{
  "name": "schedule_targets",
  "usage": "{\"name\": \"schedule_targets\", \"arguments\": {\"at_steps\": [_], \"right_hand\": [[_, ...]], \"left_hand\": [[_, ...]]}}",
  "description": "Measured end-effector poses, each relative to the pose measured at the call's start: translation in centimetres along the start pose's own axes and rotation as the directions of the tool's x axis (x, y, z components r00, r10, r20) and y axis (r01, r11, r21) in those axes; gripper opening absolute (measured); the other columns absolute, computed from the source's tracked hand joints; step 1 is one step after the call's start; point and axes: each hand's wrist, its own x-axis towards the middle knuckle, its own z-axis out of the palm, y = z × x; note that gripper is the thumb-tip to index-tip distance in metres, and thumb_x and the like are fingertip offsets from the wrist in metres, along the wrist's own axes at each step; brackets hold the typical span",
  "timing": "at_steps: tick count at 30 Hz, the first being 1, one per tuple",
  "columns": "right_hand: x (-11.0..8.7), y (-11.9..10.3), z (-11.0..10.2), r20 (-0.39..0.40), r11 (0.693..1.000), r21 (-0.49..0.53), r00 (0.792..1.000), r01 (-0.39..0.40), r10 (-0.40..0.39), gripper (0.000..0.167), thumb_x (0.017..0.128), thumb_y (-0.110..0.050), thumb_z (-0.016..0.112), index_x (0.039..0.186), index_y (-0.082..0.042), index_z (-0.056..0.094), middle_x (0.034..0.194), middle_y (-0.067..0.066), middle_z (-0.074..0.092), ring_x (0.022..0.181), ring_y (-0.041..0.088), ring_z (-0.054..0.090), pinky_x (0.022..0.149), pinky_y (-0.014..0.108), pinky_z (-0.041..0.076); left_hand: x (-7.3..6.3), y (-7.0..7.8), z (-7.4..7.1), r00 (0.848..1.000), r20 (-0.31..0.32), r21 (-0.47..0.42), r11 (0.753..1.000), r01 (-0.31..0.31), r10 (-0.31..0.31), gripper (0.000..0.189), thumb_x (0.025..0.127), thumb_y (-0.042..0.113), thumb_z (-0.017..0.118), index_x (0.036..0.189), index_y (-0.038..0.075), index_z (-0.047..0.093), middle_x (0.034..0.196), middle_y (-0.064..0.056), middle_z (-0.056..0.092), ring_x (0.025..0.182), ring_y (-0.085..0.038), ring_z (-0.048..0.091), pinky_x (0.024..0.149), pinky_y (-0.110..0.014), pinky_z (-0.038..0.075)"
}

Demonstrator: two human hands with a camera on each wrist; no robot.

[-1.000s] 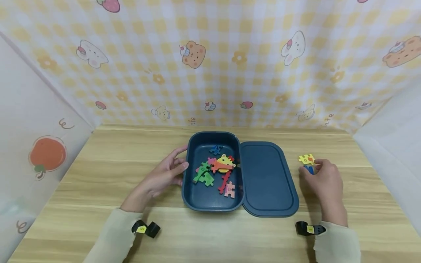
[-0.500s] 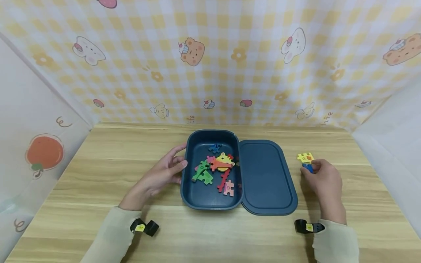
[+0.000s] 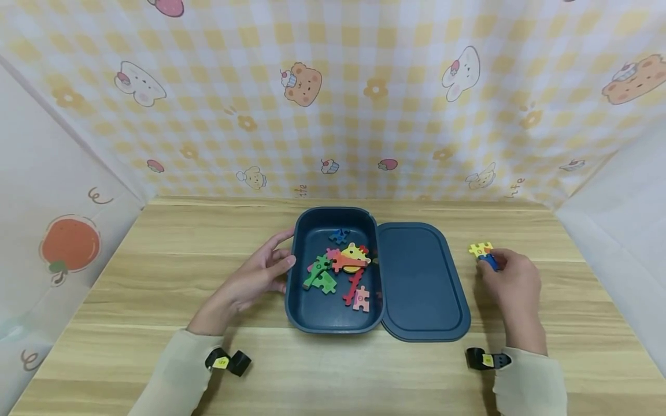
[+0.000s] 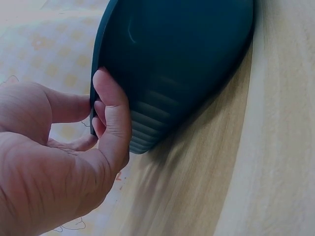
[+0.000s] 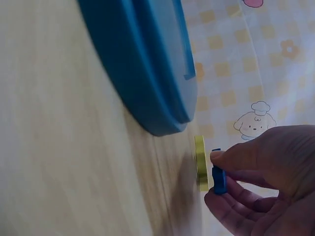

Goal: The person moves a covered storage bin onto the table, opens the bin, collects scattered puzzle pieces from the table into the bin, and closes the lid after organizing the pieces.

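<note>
A dark blue plastic box point(image 3: 333, 323) holds several coloured puzzle pieces, among them a green one point(image 3: 319, 267), a red one point(image 3: 354, 287) and a yellow one with a giraffe face point(image 3: 355, 252). My left hand point(image 3: 257, 273) grips the box's left side; in the left wrist view its fingers point(image 4: 115, 110) lie against the outer wall and rim. On the right, my right hand point(image 3: 512, 277) pinches a small blue puzzle piece point(image 5: 219, 180) between thumb and fingers. Right beside it lies a yellow puzzle piece point(image 3: 480, 249) on the table; the blue one is at its near edge.
The box's dark blue lid point(image 3: 426, 283) lies flat between the box and my right hand. A wooden table point(image 3: 218, 231) spreads under everything. Behind it hangs a yellow checked curtain point(image 3: 343, 127), with a white cloth point(image 3: 41, 277) at the left side.
My right hand has shifted slightly, and the blue piece is now tilted and closer against the yellow piece. My left hand stays at the box.
</note>
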Motion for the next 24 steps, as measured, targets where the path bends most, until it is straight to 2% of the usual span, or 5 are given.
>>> {"name": "schedule_targets", "arguments": {"at_steps": [11,19,24], "right_hand": [[-0.2,-0.9,0.3,-0.037,0.992,0.056,0.993,0.111,-0.109,0.041,0.101,-0.011,0.067,0.135,0.012,0.064,0.125,0.039,0.067,0.111,0.052,0.069,0.095,0.063,0.057],[-1.0,-2.7,0.6,0.024,0.973,0.11,0.978,0.203,-0.206,0.039,0.104,-0.009,0.063,0.137,0.011,0.062,0.127,0.037,0.06,0.112,0.055,0.068,0.091,0.063,0.06],[-1.3,-4.1,1.0,-0.017,0.956,0.127,0.964,0.264,-0.264,0.036,0.104,-0.007,0.063,0.137,0.008,0.064,0.124,0.035,0.06,0.108,0.053,0.069,0.088,0.063,0.061]], "left_hand": [[0.0,0.0,0.0,1.0,0.003,-0.001,1.0,-0.01,0.01,0.064,0.113,0.014,0.048,0.169,0.025,0.019,0.142,-0.024,0.054,0.097,-0.022,0.063,0.073,-0.03,0.06],[-0.1,-0.1,0.0,1.0,0.003,0.002,1.0,-0.005,0.005,0.064,0.113,0.015,0.048,0.169,0.025,0.019,0.139,-0.023,0.055,0.096,-0.021,0.063,0.073,-0.03,0.06],[-0.1,-0.1,-0.1,1.0,0.005,0.001,1.0,-0.007,0.007,0.065,0.113,0.015,0.049,0.169,0.025,0.019,0.138,-0.022,0.055,0.095,-0.02,0.063,0.073,-0.029,0.06]]}}
